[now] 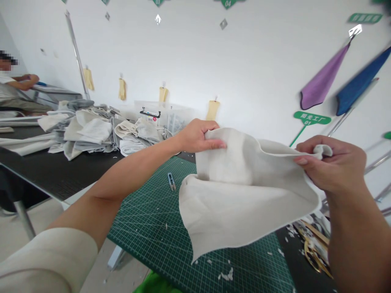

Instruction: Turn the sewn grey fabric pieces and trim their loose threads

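An off-white cloth hangs in the air between my two hands, above a green cutting mat. My left hand pinches its upper left edge, thumb in front. At the upper right, my right hand grips a bunched part of the edge, which curls up above the thumb. The lower part of the cloth droops in a fold, with one corner pointing down toward the mat. Small thread snips with blue handles lie on the mat, left of the cloth.
Piles of grey and white cloths cover the dark table at left. A clear plastic box stands behind them. Gold-handled scissors lie at the right, partly behind my forearm. White scraps dot the mat. Another person sits far left.
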`<state>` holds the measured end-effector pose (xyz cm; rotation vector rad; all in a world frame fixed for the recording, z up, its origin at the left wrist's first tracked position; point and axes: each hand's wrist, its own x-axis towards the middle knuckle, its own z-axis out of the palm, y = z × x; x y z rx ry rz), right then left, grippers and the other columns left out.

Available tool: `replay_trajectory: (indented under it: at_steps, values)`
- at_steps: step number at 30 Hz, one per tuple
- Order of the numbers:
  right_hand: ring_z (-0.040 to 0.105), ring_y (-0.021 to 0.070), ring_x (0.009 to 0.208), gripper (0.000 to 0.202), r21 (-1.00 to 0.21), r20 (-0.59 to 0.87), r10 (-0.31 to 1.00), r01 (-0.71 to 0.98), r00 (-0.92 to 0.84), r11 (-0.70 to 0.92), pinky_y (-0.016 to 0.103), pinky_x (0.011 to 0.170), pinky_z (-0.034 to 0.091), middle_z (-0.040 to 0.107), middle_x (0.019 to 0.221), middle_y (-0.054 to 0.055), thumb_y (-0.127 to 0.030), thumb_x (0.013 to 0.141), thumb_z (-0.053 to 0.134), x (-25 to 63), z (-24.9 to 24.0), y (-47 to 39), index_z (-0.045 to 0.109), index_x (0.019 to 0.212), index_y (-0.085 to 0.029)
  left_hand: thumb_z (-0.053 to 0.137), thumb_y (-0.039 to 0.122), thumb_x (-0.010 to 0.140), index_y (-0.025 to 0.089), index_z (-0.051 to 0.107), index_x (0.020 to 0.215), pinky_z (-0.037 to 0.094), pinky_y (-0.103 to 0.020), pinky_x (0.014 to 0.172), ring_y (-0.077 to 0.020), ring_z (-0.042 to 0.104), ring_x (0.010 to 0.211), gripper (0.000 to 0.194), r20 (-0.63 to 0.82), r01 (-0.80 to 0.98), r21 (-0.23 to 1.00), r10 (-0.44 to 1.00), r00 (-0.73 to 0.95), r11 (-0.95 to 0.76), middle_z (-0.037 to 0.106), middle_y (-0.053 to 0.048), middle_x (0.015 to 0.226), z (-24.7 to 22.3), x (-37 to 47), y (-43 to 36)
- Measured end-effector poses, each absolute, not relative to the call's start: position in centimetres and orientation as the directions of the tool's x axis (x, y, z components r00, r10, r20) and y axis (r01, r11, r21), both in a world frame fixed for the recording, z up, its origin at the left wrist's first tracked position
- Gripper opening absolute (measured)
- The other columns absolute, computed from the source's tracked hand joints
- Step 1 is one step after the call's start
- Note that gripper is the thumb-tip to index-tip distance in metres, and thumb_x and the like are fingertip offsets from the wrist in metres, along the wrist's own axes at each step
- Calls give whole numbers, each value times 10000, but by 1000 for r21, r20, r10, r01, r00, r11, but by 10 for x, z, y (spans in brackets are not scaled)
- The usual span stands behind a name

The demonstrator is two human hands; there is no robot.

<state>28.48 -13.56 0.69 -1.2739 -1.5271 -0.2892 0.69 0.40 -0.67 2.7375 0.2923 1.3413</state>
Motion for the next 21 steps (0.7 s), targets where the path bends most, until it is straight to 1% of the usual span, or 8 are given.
replay_trajectory:
  at_steps: [3, 5, 8, 10, 13, 17, 19, 21]
  values:
    - [427, 96, 491, 248, -409, 805, 566, 858, 179, 310, 242, 439, 322, 548, 544, -12, -359, 520, 767, 276, 8, -142, 672, 669, -185, 611, 573, 663, 172, 626, 894, 436, -243, 680, -161, 602, 791, 462, 640, 222, 142, 261, 723, -965, 666, -34, 850, -3, 2, 2]
    - [469, 116, 510, 225, -449, 823, 502, 846, 266, 287, 261, 456, 365, 601, 589, 15, -345, 563, 742, 269, 7, -143, 707, 715, -182, 608, 532, 662, 187, 649, 916, 434, -254, 671, -175, 611, 774, 430, 544, 336, 104, 336, 769, -936, 675, -34, 832, -1, 1, 0]
    - [490, 123, 501, 158, -440, 871, 410, 802, 272, 403, 268, 449, 382, 627, 604, 30, -297, 612, 718, 265, 2, -142, 717, 713, -175, 562, 468, 699, 184, 682, 820, 410, -257, 598, -158, 594, 645, 331, 396, 452, 54, 435, 809, -890, 658, -36, 697, -1, 0, 2]
    - [501, 121, 509, 116, -407, 886, 414, 777, 209, 480, 261, 451, 382, 633, 615, 30, -259, 634, 709, 269, -1, -141, 719, 719, -181, 547, 441, 712, 183, 687, 804, 398, -266, 580, -154, 579, 608, 308, 332, 484, 32, 466, 820, -874, 645, -37, 657, -2, 0, 5]
    - [509, 119, 517, 109, -414, 867, 468, 766, 169, 492, 250, 451, 381, 632, 621, 28, -240, 650, 697, 276, -3, -139, 723, 743, -190, 534, 411, 729, 192, 674, 852, 407, -283, 633, -171, 588, 682, 287, 330, 492, 2, 465, 821, -870, 654, -41, 724, -4, 1, 7]
    - [504, 127, 513, 156, -480, 827, 497, 789, 262, 384, 256, 441, 380, 614, 607, 40, -286, 629, 693, 277, -2, -139, 723, 727, -169, 529, 345, 748, 158, 649, 834, 411, -285, 763, -178, 578, 855, 238, 387, 392, -36, 349, 853, -919, 640, -75, 915, -3, 2, 9]
    - [503, 130, 519, 187, -516, 813, 486, 784, 321, 346, 262, 451, 389, 613, 613, 45, -298, 615, 694, 273, -1, -140, 723, 734, -158, 509, 327, 766, 155, 641, 830, 409, -276, 753, -169, 574, 854, 226, 402, 377, -43, 330, 854, -925, 636, -71, 917, -2, 2, 10]
    - [506, 132, 528, 211, -537, 806, 472, 775, 356, 332, 267, 466, 401, 620, 632, 48, -310, 613, 690, 271, 0, -140, 723, 752, -155, 486, 344, 783, 174, 638, 815, 405, -268, 691, -161, 576, 793, 230, 439, 451, -35, 391, 809, -892, 641, -42, 839, -1, 2, 8]
